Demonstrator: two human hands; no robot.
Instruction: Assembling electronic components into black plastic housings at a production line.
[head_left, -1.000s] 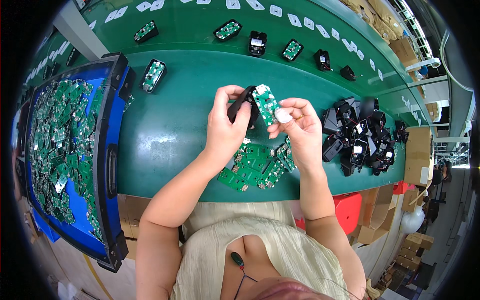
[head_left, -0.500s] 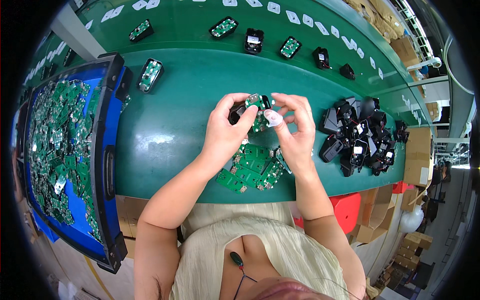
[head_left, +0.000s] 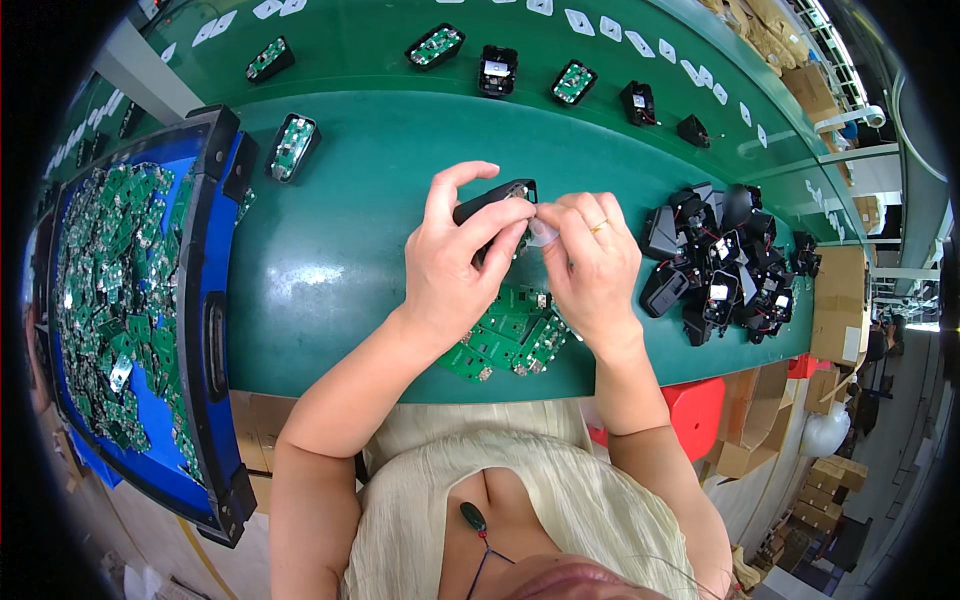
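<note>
My left hand [head_left: 450, 245] is closed around a black plastic housing [head_left: 477, 204], held above the table with its forefinger raised over it. My right hand [head_left: 595, 260] has its fingers pinched together at the housing's right end, meeting my left fingertips. What the pinch holds is hidden. A whitish translucent piece [head_left: 543, 233], perhaps a finger cot, shows at my right thumb tip. Most of the inside of the housing is covered by my fingers. Just below my hands, a small pile of green circuit boards [head_left: 500, 345] lies on the table.
A blue black-framed tray [head_left: 215, 420] full of green boards stands at the left. Black housings with wires [head_left: 715, 265] are heaped at the right. A housing with a board [head_left: 293, 148] sits near the tray; several more line the green ledge [head_left: 360, 72] at the back. A cardboard box [head_left: 840, 305] stands far right.
My hands have drawn together over the housing, which has tilted so its black side shows. The green board seen between my fingers is now mostly covered. My left forefinger has lifted.
</note>
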